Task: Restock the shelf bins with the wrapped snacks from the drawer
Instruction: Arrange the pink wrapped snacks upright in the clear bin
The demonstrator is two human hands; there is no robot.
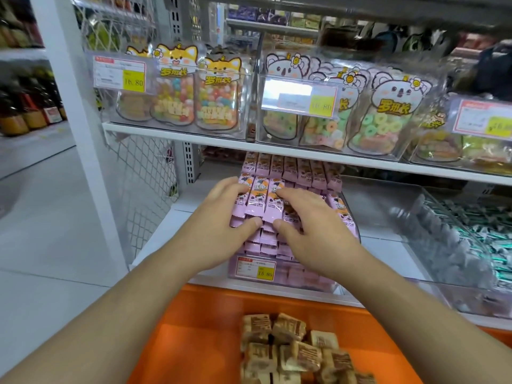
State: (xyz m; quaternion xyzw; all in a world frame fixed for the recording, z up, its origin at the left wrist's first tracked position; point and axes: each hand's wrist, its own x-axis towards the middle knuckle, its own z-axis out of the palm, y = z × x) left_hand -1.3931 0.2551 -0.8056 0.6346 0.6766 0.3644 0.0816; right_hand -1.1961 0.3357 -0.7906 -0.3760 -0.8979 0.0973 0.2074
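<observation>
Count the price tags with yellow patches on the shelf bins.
4: fox-bag bin, koala-bag bin, far-right upper bin, pink-snack bin. Others may sit outside the frame.

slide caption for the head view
Both hands set pink wrapped snacks into a clear shelf bin above the orange drawer.

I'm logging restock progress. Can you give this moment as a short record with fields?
left hand: grips the left side of a row of pink wrapped snacks
right hand: grips the right side of the same row
location: above the clear bin of pink snacks, lower shelf
drawer: orange, open, holding brown wrapped snacks
bin to the right: green-and-white wrapped snacks
</observation>
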